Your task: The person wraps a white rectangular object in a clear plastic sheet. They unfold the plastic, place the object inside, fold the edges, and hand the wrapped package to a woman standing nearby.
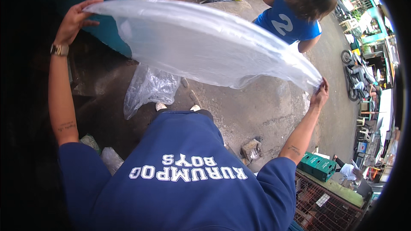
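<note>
Overhead, a clear plastic sheet [205, 45] stretches taut between outstretched arms, the left hand [75, 19] gripping one end, the right hand [320, 94] pinching the other, apparently to spread it flat. Below lies a crumpled plastic bag [147, 90]; a person in a blue jersey [287, 23] stands beyond.

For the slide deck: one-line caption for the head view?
Left hand and right hand stretch a clear plastic sheet above the pavement.

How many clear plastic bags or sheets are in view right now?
2. A large clear plastic sheet is stretched between the left hand and right hand. A crumpled clear plastic bag lies on the ground beneath it. More may be hidden lower left.
</note>
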Motion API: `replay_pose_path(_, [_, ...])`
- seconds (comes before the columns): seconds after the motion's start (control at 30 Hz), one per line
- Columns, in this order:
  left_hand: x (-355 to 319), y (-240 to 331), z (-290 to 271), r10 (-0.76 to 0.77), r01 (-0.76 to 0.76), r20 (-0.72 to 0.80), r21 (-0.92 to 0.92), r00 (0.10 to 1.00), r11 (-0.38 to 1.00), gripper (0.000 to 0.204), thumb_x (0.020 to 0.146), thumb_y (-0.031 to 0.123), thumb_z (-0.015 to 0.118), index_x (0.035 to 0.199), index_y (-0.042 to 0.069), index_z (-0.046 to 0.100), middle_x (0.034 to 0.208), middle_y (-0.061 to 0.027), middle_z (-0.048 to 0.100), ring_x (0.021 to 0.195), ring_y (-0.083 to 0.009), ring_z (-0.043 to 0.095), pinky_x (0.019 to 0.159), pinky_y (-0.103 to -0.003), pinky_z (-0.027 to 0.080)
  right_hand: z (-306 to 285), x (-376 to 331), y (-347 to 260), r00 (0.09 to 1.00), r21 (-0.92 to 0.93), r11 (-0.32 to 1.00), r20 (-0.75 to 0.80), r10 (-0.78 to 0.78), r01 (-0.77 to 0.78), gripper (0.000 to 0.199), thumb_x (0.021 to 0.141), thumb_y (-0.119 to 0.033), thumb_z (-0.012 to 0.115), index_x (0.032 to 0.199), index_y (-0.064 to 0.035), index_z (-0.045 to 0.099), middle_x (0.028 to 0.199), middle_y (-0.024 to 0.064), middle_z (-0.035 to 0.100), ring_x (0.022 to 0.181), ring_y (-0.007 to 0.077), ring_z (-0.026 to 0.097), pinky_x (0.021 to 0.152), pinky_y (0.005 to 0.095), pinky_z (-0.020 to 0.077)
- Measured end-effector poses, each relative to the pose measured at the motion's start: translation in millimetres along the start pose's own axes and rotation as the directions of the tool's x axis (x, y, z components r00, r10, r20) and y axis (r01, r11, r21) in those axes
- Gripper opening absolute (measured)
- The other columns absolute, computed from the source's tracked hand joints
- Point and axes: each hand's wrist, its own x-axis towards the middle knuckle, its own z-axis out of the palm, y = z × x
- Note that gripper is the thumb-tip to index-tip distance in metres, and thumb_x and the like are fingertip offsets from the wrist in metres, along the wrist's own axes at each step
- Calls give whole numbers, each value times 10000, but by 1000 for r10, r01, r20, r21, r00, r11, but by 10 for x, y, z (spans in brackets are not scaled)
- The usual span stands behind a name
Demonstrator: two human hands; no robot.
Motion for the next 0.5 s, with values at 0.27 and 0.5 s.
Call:
replay_pose_path(0.27, [-2274, -2418, 940, -859, 862, 96, 21, 503, 507, 425, 866, 25, 580, 1268, 29, 717, 1189, -80, 714, 1011, -161, 680, 770, -337, 621, -1294, -3213, 1536, 640, -746, 323, -176, 748, -583, 369, 788, 60, 478, 932, -55, 798, 750, 27, 677, 618, 118, 565, 556, 256, 428])
replay_pose_path(0.5, [-2797, -2416, 1043, -853, 858, 131, 25, 506, 513, 362, 926, 56, 586, 1254, 75, 738, 1115, -12, 716, 954, -95, 644, 774, -306, 583, -1952, -3888, 1556, 482, -779, 79, -302, 822, -622, 314, 815, 29, 522, 929, -47, 805, 716, 17, 658, 566, 117, 524, 500, 261, 389])
